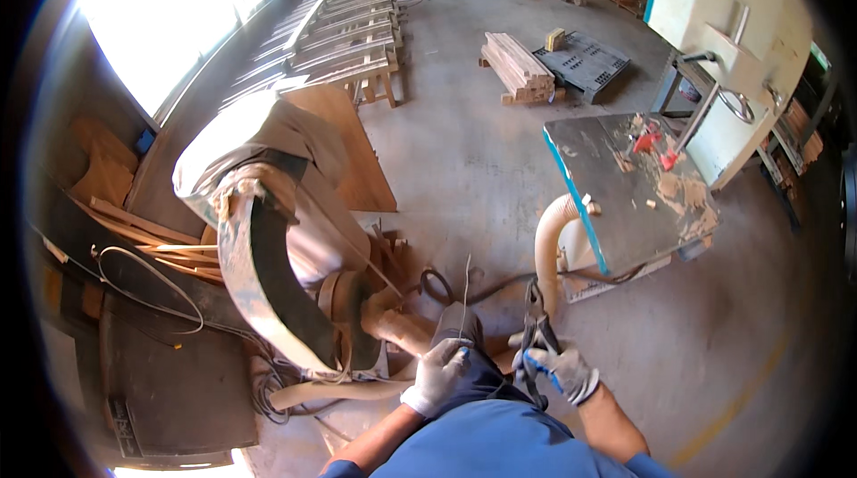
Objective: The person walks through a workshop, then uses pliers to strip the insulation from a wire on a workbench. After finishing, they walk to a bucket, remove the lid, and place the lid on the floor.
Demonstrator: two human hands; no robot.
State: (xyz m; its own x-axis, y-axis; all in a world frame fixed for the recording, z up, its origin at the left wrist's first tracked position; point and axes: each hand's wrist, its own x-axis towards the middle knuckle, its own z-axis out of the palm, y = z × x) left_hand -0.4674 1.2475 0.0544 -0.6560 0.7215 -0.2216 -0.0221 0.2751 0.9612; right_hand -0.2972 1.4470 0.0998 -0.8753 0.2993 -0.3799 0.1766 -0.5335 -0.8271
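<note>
L hand [445, 369] is closed on a thin wire [465, 290], R hand [564, 373] grips what look like pliers [536, 307]; all are left of the worktop [607, 152] w/ the teal edge, on its near side. To do this well, prob. best to pinch the wire firmly, point its free tip away from the body & keep fingers clear of the pliers' bite. Qty: 2 gloved hands, 1 wire, 1 pr pliers, 1 teal-edged worktop, 1 pale hose [547, 241] just left of it
</note>
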